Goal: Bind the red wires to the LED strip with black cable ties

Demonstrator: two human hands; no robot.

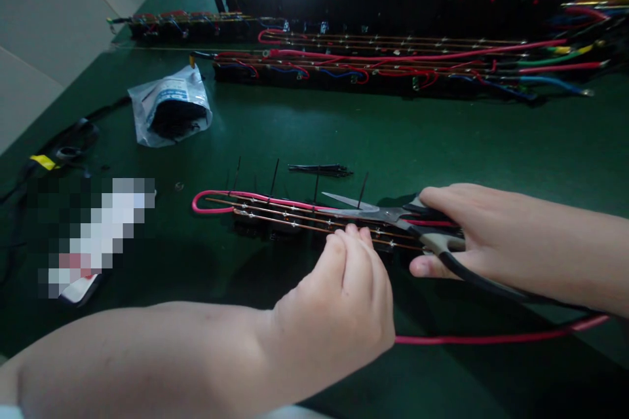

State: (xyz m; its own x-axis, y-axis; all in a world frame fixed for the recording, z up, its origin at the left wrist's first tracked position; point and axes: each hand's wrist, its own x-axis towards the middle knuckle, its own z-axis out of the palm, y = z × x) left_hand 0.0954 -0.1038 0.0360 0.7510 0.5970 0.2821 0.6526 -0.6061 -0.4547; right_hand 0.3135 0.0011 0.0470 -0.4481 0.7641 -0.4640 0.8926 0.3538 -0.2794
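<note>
Right hand (459, 229) grips scissors (388, 215) at centre right of the frame — fingers curled through and around the black handles, thumb under the grey loop. Steel blades are parted in a narrow V, tips pointing left over the strip.

Left hand (344, 294) comes in from lower left, fingers curled down, fingertips (351, 230) pressing on the near edge of the wired strip (299, 221). Not wrapped around anything that shows; the palm side is hidden.

The strip lies mid-frame on the dark green felt-like table (344, 131): a long narrow black body with thin bare copper-coloured rails along the top and small shiny solder joints. A glossy pink wire (216, 200) loops round its left end; the same colour trails off lower right. Thin black cable-tie tails (274, 178) stand upright from it.

Just beyond it, a small bundle of loose black ties (319, 171) lies flat. Upper left: a crinkled clear plastic bag (170, 108) with dark contents. Along the top — longer finished strips (373, 65) with red, blue, green and yellow wires.
</note>
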